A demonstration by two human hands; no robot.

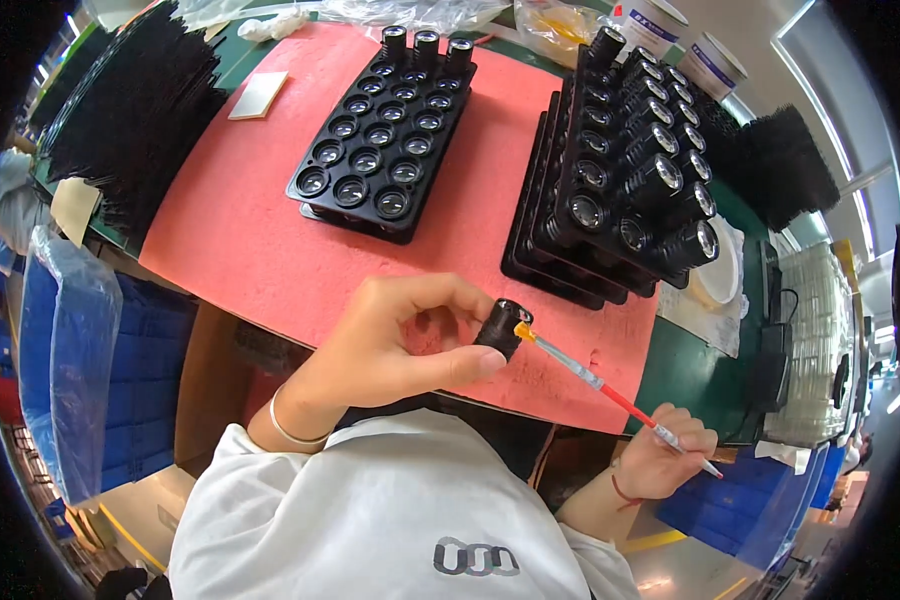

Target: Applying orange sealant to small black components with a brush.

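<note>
Between the thumb and fingers of my left hand (400,335) is a small black lens barrel (501,328), held over the front of the pink mat. My right hand (670,455), lower and to the right, is closed around the rear end of a long thin stick (615,395) with clear and red sections. Its yellow tip (525,331) meets the barrel's right side, by the rim; whether it goes inside cannot be made out. Beyond my hands a black tray (355,212) carries rows of glass lens pieces, with several taller barrels along its far edge.
At the right, stacked black trays (545,262) hold many upright lens barrels. The pink mat (230,200) covers the green table, with a white card (258,96) on it. Piled black trays (135,110) stand far left. White tubs (710,65) and plastic bags (560,28) sit behind.
</note>
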